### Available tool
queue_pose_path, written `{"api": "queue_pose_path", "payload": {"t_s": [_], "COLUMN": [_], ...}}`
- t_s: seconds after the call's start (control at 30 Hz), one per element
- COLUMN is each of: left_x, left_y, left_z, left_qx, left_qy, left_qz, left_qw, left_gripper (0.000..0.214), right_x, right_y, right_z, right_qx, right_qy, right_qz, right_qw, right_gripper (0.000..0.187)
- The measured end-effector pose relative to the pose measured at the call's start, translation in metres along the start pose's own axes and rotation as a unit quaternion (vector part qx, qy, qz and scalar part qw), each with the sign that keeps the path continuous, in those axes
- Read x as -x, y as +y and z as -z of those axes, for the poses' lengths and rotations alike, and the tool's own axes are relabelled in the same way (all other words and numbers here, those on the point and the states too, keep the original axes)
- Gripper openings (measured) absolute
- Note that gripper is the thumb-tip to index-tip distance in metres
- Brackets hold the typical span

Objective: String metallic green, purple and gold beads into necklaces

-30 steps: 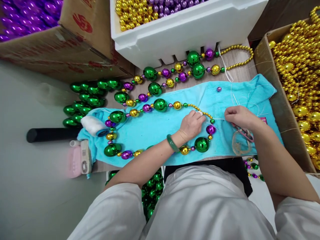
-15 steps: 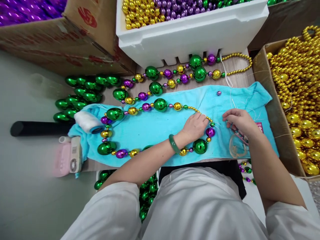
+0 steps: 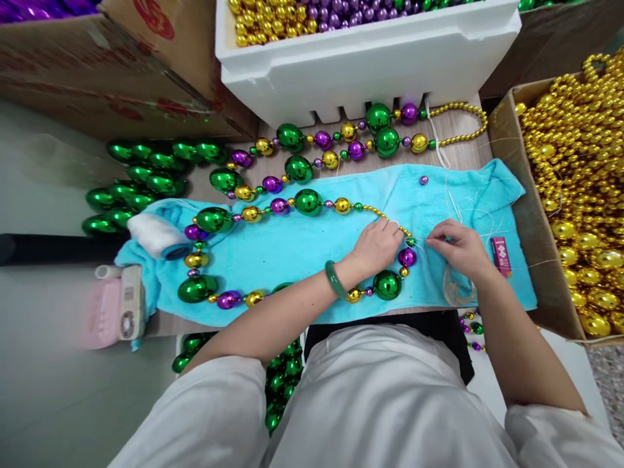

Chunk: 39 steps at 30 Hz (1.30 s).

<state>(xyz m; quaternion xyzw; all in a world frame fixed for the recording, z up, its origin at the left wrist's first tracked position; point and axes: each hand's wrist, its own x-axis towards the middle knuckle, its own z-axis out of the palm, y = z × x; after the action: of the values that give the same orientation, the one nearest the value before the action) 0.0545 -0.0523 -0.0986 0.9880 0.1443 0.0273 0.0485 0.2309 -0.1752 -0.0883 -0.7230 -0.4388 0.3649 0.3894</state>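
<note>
A bead necklace (image 3: pixel 308 202) of large green, purple and gold beads is laid out in a loop on a turquoise towel (image 3: pixel 312 250). My left hand (image 3: pixel 377 246), with a green bangle (image 3: pixel 335 279) on the wrist, is closed on its string of small gold beads. Just right of a small green bead, my right hand (image 3: pixel 455 247) pinches the thin white thread (image 3: pixel 418 243) that comes from the necklace. A clear plastic ring-shaped thing (image 3: pixel 458 290) is partly hidden under the right wrist. One loose purple bead (image 3: pixel 424 180) rests on the towel above.
A second necklace (image 3: pixel 298 168) lies behind the towel, before a white foam box (image 3: pixel 365 71) of beads. At right stands a carton (image 3: pixel 546 273) of gold beads. A thread spool (image 3: pixel 158 237) sits at left, a small pink box (image 3: pixel 500 255) at right.
My right hand has closed from loosely curled fingers into a pinch on the thread and moved slightly left and down. The pink box shows more fully. My left hand keeps its hold.
</note>
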Motion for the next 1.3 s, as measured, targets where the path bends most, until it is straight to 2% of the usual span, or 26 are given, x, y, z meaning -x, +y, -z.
{"api": "queue_pose_path", "payload": {"t_s": [0.07, 0.13, 0.23, 0.47, 0.67, 0.77, 0.83, 0.93, 1.0, 1.07, 1.2, 1.23, 1.3], "left_x": [-0.001, -0.002, -0.002, -0.002, -0.003, -0.003, -0.004, -0.007, -0.008, -0.01, -0.013, -0.014, -0.017], "left_y": [0.0, 0.0, 0.0, 0.0, 0.0, -0.001, -0.004, -0.011, -0.013, -0.012, -0.002, 0.001, 0.004], "left_z": [0.001, 0.001, 0.001, -0.002, 0.0, 0.005, 0.008, 0.014, 0.016, 0.017, 0.015, 0.014, 0.012], "left_qx": [0.003, 0.006, 0.009, 0.04, 0.037, 0.097, 0.183, 0.346, 0.453, 0.57, 0.775, 0.804, 0.836], "left_qy": [-0.007, -0.015, -0.02, -0.016, -0.029, -0.031, -0.025, -0.005, 0.003, 0.008, 0.021, 0.02, 0.01], "left_qz": [-0.002, -0.002, -0.003, 0.008, 0.005, 0.041, 0.087, 0.156, 0.205, 0.254, 0.282, 0.279, 0.273], "left_qw": [1.0, 1.0, 1.0, 0.999, 0.999, 0.994, 0.979, 0.925, 0.868, 0.782, 0.565, 0.525, 0.476], "left_gripper": [0.02, 0.02, 0.019, 0.019, 0.021, 0.02, 0.019, 0.012, 0.006, 0.008, 0.011, 0.011, 0.013], "right_x": [-0.002, -0.004, -0.006, -0.007, -0.009, -0.009, -0.009, -0.009, -0.009, -0.01, -0.011, -0.012, -0.013], "right_y": [0.001, 0.001, -0.004, -0.011, -0.003, 0.0, 0.0, 0.0, -0.001, -0.001, -0.003, -0.003, -0.004], "right_z": [0.004, 0.006, 0.004, -0.007, -0.008, -0.006, -0.003, 0.001, 0.003, 0.003, -0.004, -0.006, -0.009], "right_qx": [-0.164, -0.282, -0.359, -0.363, -0.389, -0.365, -0.344, -0.34, -0.346, -0.348, -0.28, -0.244, -0.156], "right_qy": [-0.012, -0.048, -0.07, -0.069, 0.0, -0.02, -0.048, -0.082, -0.092, -0.09, -0.1, -0.102, -0.094], "right_qz": [-0.072, -0.133, -0.149, -0.135, -0.115, -0.142, -0.151, -0.159, -0.166, -0.168, -0.182, -0.182, -0.165], "right_qw": [0.984, 0.949, 0.919, 0.92, 0.914, 0.92, 0.925, 0.923, 0.919, 0.918, 0.937, 0.947, 0.969], "right_gripper": [0.016, 0.022, 0.026, 0.03, 0.034, 0.039, 0.039, 0.04, 0.041, 0.041, 0.04, 0.038, 0.031]}}
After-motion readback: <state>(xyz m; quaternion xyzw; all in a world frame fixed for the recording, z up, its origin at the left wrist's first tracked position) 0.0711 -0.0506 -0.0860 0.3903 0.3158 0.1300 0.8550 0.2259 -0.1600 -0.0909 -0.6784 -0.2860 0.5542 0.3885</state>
